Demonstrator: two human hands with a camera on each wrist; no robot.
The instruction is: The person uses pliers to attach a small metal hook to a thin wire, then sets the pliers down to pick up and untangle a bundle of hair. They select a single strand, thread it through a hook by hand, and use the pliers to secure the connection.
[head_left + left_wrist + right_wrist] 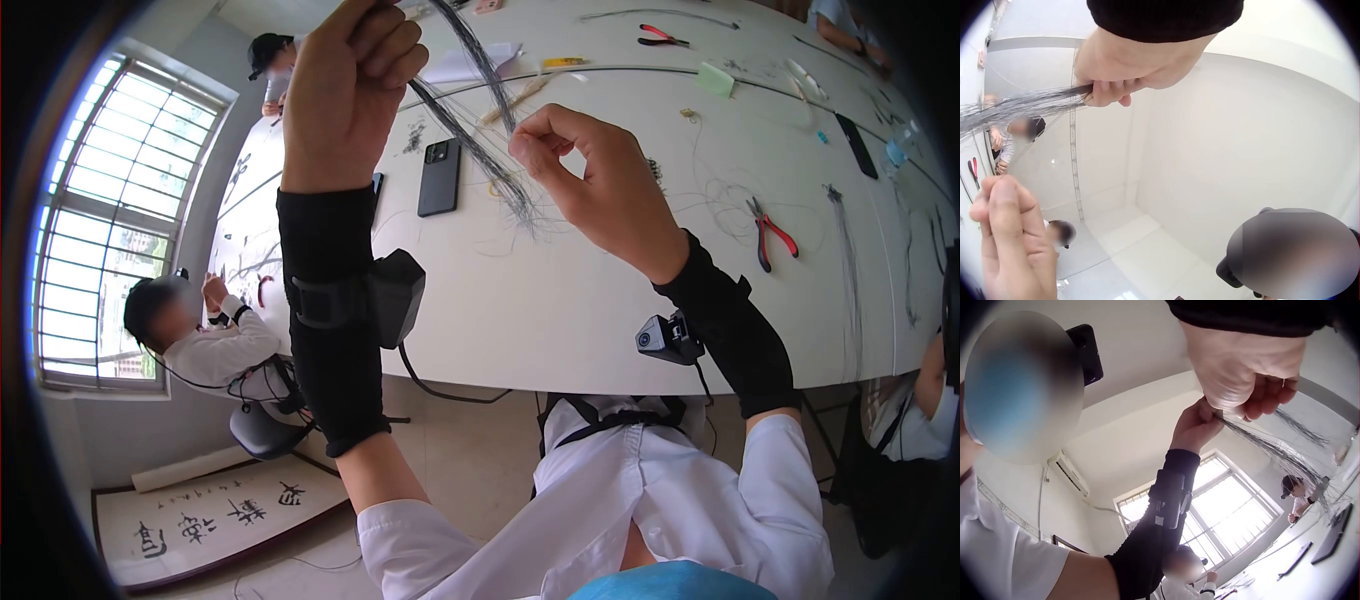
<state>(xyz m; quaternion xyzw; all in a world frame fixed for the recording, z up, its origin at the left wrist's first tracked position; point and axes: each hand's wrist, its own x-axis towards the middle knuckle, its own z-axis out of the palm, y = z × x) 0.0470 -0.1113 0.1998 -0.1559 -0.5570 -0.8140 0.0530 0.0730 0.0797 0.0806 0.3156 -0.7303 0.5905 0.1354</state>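
My raised left hand (350, 110) grips a bundle of fine dark strands (470, 150), which fans out into loose ends over the table. A second hank (478, 55) hangs beside it; its top runs out of the head view. In the left wrist view the bundle (1029, 107) comes sideways out of the curled left fingers. To the right of the strands, my right hand (600, 175) holds thumb and forefinger pinched together, the other fingers curled. A fine light strand (1283, 382) shows at its fingers in the right wrist view.
On the white table (560, 310) lie a dark phone (439, 178), red-handled pliers (768, 235), another pair of pliers (664, 37), a yellow tool (564, 62), and a long hank (848, 270). A seated person (215, 330) works at the left.
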